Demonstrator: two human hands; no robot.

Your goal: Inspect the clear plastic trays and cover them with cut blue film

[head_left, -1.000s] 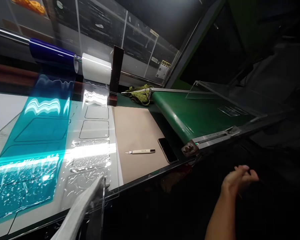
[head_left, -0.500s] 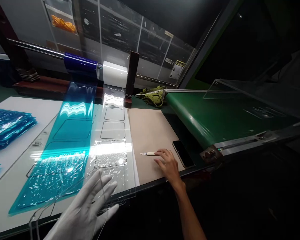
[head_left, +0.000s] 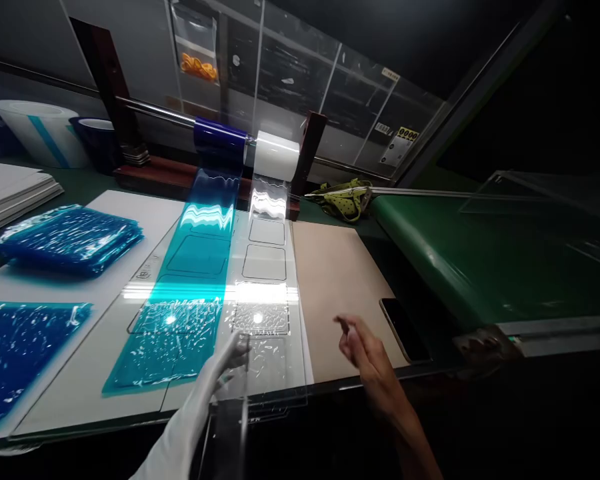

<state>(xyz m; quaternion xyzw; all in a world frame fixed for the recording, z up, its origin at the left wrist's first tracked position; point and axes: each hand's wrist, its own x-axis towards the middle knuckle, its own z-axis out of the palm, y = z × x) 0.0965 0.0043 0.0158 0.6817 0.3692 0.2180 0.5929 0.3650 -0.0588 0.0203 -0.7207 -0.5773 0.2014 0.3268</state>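
My left hand [head_left: 225, 367], in a white glove, grips a clear plastic sheet [head_left: 233, 430] at the front edge of the table. Just behind it, a teal film strip [head_left: 190, 340] and a clear film strip [head_left: 270, 313] lie side by side over outlined shapes. Over the brown board [head_left: 330, 267] is my bare right hand [head_left: 357, 343], its fingers curled together and somewhat blurred. What they hold is hidden. No knife shows on the board. A phone [head_left: 405, 330] lies to the right of this hand.
A blue roll [head_left: 220, 139] and a white roll [head_left: 277, 155] hang on a rod behind. Blue film stacks [head_left: 75, 240] lie at the left. A green conveyor belt [head_left: 445, 260] is at the right, with a green spotted pouch [head_left: 345, 200] beside it.
The view has shifted left. My right hand has curled its fingers, and the knife that lay on the brown board no longer shows. My left hand has closed on the clear sheet.
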